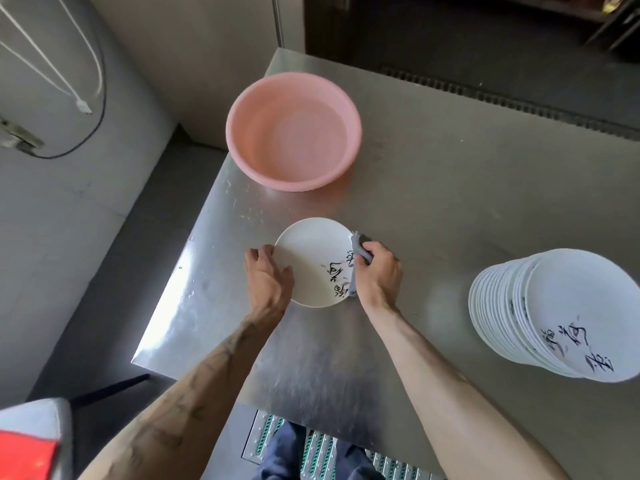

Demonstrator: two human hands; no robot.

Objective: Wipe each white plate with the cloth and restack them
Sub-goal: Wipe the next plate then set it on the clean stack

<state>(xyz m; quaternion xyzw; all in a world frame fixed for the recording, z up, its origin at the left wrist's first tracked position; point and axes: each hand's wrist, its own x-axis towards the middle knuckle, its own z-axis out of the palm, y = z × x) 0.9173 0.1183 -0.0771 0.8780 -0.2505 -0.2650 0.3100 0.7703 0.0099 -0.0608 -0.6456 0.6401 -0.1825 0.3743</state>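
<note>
A white plate (310, 261) with black brush lettering is held over the steel table (433, 202). My left hand (268, 277) grips its left rim, thumb on the upper face. My right hand (379, 275) holds a grey cloth (360, 247) bunched against the plate's right rim, with a bit of cloth showing below the hand. A leaning stack of several white plates (561, 313) with the same lettering stands at the right of the table.
A pink plastic basin (294, 131) sits at the table's far left part. The table's left edge drops to a grey floor. A floor drain grate runs behind the table. A red and grey object (31, 441) is at the lower left.
</note>
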